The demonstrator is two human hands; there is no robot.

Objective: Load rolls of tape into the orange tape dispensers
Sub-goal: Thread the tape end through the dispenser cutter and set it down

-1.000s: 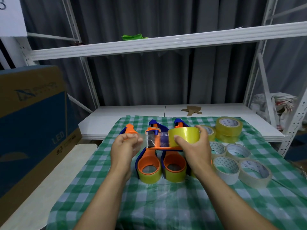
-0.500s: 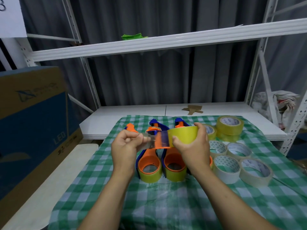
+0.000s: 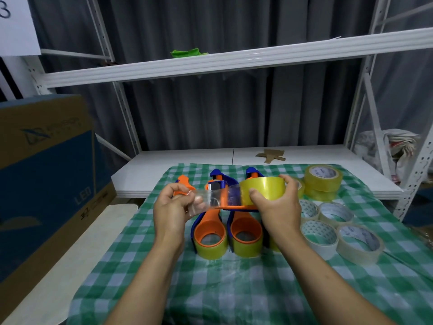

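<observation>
My right hand [image 3: 276, 207] grips a yellow tape roll [image 3: 263, 189] seated on an orange dispenser [image 3: 234, 206], held above the checked cloth. My left hand [image 3: 174, 205] pinches the clear free end of tape [image 3: 210, 199] pulled leftward from that roll. Below my hands lie two loaded orange-and-blue dispensers [image 3: 209, 233] [image 3: 246, 233] with yellow rolls. Another orange dispenser [image 3: 184, 180] shows behind my left hand, mostly hidden.
Several loose tape rolls lie right of my hands: whitish ones [image 3: 328, 227] and a yellow stack [image 3: 322, 178]. The green checked cloth [image 3: 234, 289] covers the table. A large cardboard box [image 3: 44, 172] stands at left. White shelf board [image 3: 304, 158] lies behind.
My left hand has drawn the tape's free end further left and down, lengthening the clear strip. My right hand keeps its hold on the roll and dispenser.
</observation>
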